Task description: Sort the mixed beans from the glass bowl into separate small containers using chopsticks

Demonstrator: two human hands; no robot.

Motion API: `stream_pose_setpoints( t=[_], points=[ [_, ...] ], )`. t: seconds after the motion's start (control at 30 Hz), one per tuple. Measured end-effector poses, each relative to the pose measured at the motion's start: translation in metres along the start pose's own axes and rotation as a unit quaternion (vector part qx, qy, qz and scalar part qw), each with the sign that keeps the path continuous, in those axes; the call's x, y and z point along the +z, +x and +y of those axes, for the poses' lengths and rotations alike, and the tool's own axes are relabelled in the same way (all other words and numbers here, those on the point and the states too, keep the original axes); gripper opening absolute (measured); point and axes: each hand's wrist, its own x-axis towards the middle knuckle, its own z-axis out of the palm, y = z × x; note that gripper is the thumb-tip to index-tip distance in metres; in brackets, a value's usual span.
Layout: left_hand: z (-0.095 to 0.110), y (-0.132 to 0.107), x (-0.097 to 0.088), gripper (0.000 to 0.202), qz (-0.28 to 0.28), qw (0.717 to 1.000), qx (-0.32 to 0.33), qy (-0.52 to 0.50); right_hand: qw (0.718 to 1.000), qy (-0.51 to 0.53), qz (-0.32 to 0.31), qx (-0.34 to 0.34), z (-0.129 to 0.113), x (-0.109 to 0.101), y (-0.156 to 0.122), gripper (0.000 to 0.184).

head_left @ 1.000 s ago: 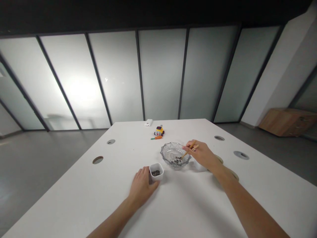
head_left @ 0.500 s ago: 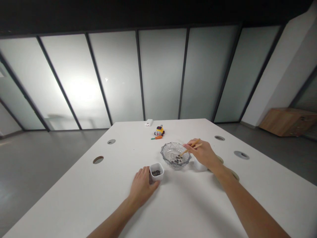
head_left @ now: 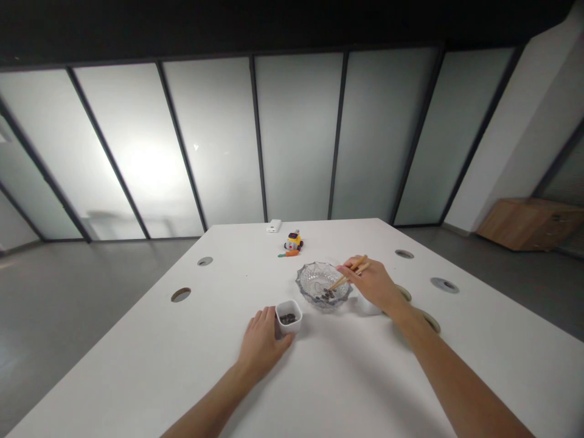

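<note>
My left hand [head_left: 262, 342] curls round the near left side of a small square white cup [head_left: 291, 328], fingers and thumb against its walls. Dark seed-like pieces [head_left: 288, 318] lie at the cup's bottom. A pair of wooden chopsticks [head_left: 340, 281] is gripped in my right hand [head_left: 373, 283]. Their tips, close together, reach down among more dark pieces [head_left: 327, 294] inside a scalloped clear glass bowl [head_left: 306, 275]. Whether a piece is pinched between the tips, I cannot tell. The bowl stands behind and right of the cup.
Partly hidden by my right wrist are a white container [head_left: 367, 306] and a pale green object [head_left: 431, 322]. Farther back sit an orange toy carrot [head_left: 289, 253], a yellow toy car [head_left: 293, 241] and a white box-like device [head_left: 274, 225]. Round holes [head_left: 181, 294] pierce the white table [head_left: 219, 340].
The chopstick tips have dipped slightly lower and to the left among the dark pieces and have drawn closer together. My left hand and the cup have stayed in place.
</note>
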Motion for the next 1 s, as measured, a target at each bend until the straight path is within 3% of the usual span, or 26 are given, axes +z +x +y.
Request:
stream_pose_setpoints(
  t=[0.4,0.73,1.0],
  points=[
    [-0.0018,0.0006,0.0022,0.027,0.008,1.0,0.003,-0.003,0.999,-0.005,-0.031,-0.002,0.004,0.0015,-0.0008,0.037],
    [-0.002,0.0005,0.0027,0.027,0.006,1.0,0.001,-0.002,1.0,-0.014,-0.004,-0.006,0.0032,0.0032,-0.0012,0.036],
    [0.0003,0.0005,0.0007,0.027,0.004,1.0,0.002,0.002,0.999,-0.01,-0.038,0.002,0.0,0.0019,-0.0012,0.034]
  ],
)
